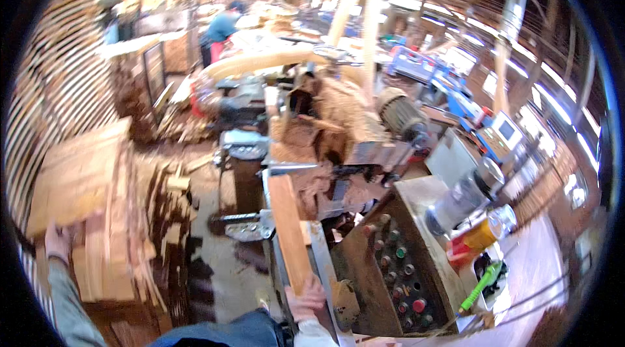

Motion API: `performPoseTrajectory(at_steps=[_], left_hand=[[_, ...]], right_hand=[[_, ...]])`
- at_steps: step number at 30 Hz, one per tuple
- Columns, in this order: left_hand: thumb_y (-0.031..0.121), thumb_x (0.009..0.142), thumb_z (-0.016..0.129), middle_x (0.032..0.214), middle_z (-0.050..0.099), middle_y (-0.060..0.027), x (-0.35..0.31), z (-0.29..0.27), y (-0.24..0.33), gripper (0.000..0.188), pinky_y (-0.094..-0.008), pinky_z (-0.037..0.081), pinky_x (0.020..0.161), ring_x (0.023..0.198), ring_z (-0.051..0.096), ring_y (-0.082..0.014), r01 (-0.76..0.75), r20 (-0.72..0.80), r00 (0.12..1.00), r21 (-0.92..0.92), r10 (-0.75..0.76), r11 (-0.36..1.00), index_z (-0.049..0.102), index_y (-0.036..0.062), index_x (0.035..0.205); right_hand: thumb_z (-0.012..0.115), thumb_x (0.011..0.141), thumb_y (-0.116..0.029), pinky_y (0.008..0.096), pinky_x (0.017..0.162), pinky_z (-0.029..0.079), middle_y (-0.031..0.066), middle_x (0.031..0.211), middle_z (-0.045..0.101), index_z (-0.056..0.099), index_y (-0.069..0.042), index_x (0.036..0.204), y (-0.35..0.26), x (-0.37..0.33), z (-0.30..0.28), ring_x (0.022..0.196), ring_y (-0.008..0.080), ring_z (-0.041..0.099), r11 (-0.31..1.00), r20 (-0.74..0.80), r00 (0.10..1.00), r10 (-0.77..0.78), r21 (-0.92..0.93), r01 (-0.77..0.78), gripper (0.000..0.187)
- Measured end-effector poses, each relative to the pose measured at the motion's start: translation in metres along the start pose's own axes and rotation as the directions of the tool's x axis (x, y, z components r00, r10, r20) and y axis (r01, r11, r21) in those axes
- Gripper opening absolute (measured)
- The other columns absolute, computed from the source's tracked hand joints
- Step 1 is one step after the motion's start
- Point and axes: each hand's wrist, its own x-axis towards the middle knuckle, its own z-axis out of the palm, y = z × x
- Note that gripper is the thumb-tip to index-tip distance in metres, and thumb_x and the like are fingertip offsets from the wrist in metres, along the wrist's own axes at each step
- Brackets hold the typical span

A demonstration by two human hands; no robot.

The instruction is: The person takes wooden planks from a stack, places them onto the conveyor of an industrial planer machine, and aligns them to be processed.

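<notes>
Holding plank (290,226) by near end, right hand (306,299), left hand (58,243) at stacked boards (83,174), grip unclear

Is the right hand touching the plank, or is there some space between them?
Touching. The head view shows the right hand curled over the near end of the plank, with no gap visible.
</notes>
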Motion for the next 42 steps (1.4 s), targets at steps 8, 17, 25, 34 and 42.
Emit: performPoseTrajectory(at_steps=[8,17,25,34,42], left_hand=[[0.025,0.094,0.079,0.119,0.074,-0.0258,-0.048,0.068,0.135,0.043,-0.0444,0.058,0.098,0.111,0.072,-0.0357,-0.161,-0.095,0.913,0.81,0.397,0.564,0.069,-0.0026,0.125],[0.035,0.099,0.072,0.121,0.069,-0.0107,0.083,-0.019,-0.024,0.041,-0.0453,0.054,0.094,0.112,0.066,-0.0267,-0.026,-0.107,0.994,-0.095,0.015,0.995,0.066,0.0087,0.13],[0.053,0.093,0.076,0.14,0.067,-0.0022,0.117,0.042,-0.018,0.064,-0.0402,0.047,0.108,0.13,0.059,-0.0207,0.134,-0.186,0.936,-0.6,-0.3,0.789,0.063,0.0185,0.146],[0.021,0.096,0.079,0.131,0.069,-0.0103,-0.072,0.215,0.187,0.054,-0.0387,0.062,0.091,0.115,0.07,-0.0243,0.14,0.129,0.988,-0.527,-0.084,0.838,0.058,0.0055,0.144],[0.023,0.093,0.081,0.118,0.072,-0.0118,-0.188,0.315,0.255,0.058,-0.0338,0.065,0.071,0.096,0.074,-0.0209,0.344,0.79,0.609,-0.183,-0.071,0.921,0.057,0.0018,0.142]], right_hand=[[0.081,0.078,-0.05,0.0564,0.098,0.054,0.0189,0.131,0.065,0.059,-0.008,0.14,0.062,-0.156,-0.082,0.114,0.0365,0.066,0.955,-0.004,1.0,-0.019,-0.295,0.017,0.078],[0.07,0.088,-0.044,0.0561,0.102,0.048,0.0152,0.13,0.064,0.062,-0.015,0.134,0.004,0.001,-0.004,0.122,0.0344,0.059,0.955,0.185,0.963,-0.195,-0.188,0.229,0.055],[0.068,0.092,-0.039,0.0533,0.101,0.049,0.0189,0.125,0.068,0.067,-0.006,0.129,-0.066,0.182,0.044,0.118,0.0406,0.062,0.97,0.175,0.955,-0.238,-0.003,0.242,0.05],[0.084,0.079,-0.059,0.0597,0.13,0.022,0.0288,0.168,0.032,0.026,-0.015,0.169,-0.378,0.079,-0.197,0.154,0.0483,0.034,0.398,0.04,0.401,-0.915,0.259,0.88,0.116],[0.098,0.061,-0.028,0.0464,0.101,0.057,0.0206,0.126,0.07,0.054,-0.005,0.148,-0.263,0.042,-0.143,0.113,0.0391,0.07,0.679,-0.181,0.817,-0.548,0.474,0.56,0.1]])
